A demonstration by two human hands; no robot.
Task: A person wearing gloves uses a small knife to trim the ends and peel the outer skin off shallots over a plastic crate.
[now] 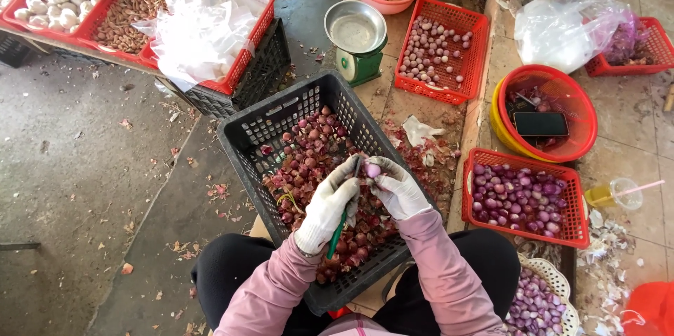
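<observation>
Shallot (372,169) is being pinched in the gloved right hand (397,187), fingers closed around it, while the left hand (330,206) is gripping a green-handled knife (344,216) against it, both working over the black crate (281,108) beneath, probably so skins drop inside.

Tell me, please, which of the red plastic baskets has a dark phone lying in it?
The round red plastic basket nested in a yellow bowl, at the right; the dark phone lies inside. The other red baskets are rectangular.
</observation>
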